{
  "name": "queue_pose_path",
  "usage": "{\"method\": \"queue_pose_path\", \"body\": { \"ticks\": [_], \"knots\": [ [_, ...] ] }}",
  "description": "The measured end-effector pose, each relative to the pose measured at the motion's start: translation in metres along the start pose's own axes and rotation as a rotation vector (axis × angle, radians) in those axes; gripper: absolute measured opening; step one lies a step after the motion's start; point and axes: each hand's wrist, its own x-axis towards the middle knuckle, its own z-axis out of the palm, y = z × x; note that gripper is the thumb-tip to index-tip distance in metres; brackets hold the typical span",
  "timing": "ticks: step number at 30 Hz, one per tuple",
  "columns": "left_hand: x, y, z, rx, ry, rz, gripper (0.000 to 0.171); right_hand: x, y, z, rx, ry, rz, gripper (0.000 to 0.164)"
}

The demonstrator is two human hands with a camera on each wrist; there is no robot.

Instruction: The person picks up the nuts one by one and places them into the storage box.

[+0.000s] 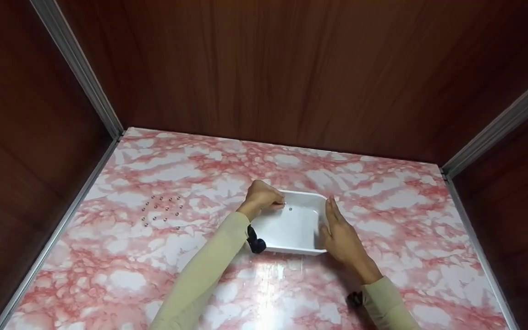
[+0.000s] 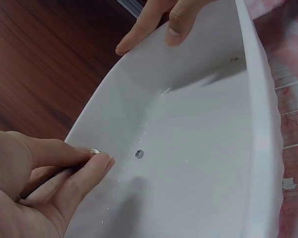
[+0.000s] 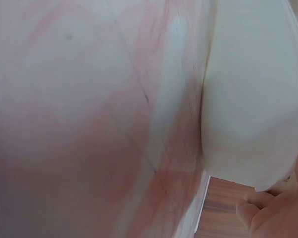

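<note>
A white plastic tub (image 1: 291, 229) stands between both hands on the marbled tabletop. My left hand (image 1: 261, 197) reaches over its far left corner, thumb and fingertips pressed together just inside the rim; nothing shows between them in the left wrist view. Close by the fingertips is a small silver metal ring (image 2: 139, 153), inside the tub. At the tub's right side my right hand (image 1: 344, 231) grips the wall, thumb inside and fingers along the outside. A tiny dark piece (image 2: 234, 59) lies deeper in the tub, near that hand.
Several small metal rings (image 1: 155, 206) lie scattered on the tabletop (image 1: 131, 279) to the left. Dark wood panels (image 1: 264, 68) with grey metal corner strips (image 1: 85, 73) enclose the back and sides. Black wrist cameras (image 1: 258, 245) sit at both sleeves.
</note>
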Motion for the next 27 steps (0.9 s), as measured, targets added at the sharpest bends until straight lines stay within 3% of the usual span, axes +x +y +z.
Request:
{"method": "queue_pose_path", "body": {
  "ticks": [6,14,20,27],
  "knots": [
    [-0.001,-0.002,0.002,0.023,0.005,0.038,0.021,0.000,0.000,0.000,0.004,-0.001,0.001,0.067],
    [-0.009,0.001,-0.001,0.142,0.021,0.129,0.017,0.000,0.000,-0.001,0.002,0.006,0.006,0.067],
    [-0.020,0.007,-0.004,0.275,0.010,0.213,0.017,0.000,0.000,-0.002,-0.005,0.024,-0.021,0.063],
    [-0.034,0.011,-0.012,0.469,0.057,0.344,0.016,0.000,0.001,-0.003,-0.004,0.025,-0.050,0.063]
  ]
}}
